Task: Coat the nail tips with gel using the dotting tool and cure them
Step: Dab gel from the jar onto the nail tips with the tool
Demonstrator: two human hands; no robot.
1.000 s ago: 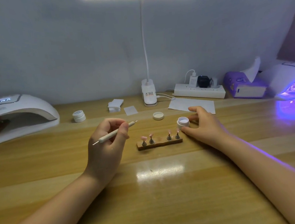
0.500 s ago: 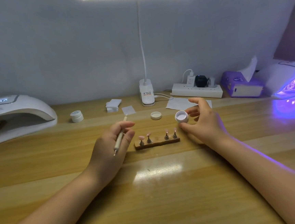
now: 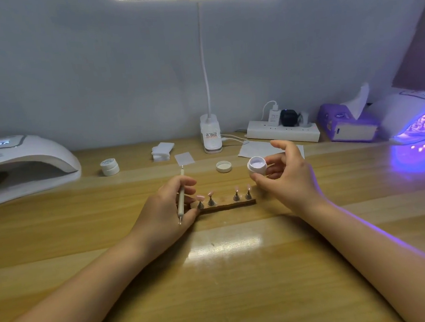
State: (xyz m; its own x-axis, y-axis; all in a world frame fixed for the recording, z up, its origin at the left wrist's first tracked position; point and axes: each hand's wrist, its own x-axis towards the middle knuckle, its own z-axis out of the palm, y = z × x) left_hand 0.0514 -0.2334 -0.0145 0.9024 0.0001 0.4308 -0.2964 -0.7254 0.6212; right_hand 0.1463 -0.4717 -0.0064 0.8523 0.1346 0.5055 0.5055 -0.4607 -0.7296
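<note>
1. Since the earlier frames the right hand [image 3: 289, 179] has lifted the open gel jar [image 3: 257, 166] off the table [image 3: 216, 276] and tipped its mouth toward the person. The left hand [image 3: 168, 208] has swung the dotting tool [image 3: 181, 200] from lying crosswise to standing nearly lengthwise, its far end pointing away.
2. Nearest, just left of the wooden nail stand [image 3: 227, 205], the left hand's fingers are curled round the tool's shaft. Its near metal tip pokes out by the palm.
3. The stand carries four pink nail tips [image 3: 236, 188] on small metal pegs, two toward its left end and two toward its right; whether any is coated cannot be told.
4. Just right of and above the stand, thumb and fingers pinch the jar. It is white and holds pale, glossy gel.
5. This looks like the loading step. Next, one tool tip should reach the jar's mouth, with the jar held steady.
6. Beyond the stand lies the jar's lid [image 3: 224, 166]. Far right of the stand a curing lamp [image 3: 418, 114] glows violet.
</note>
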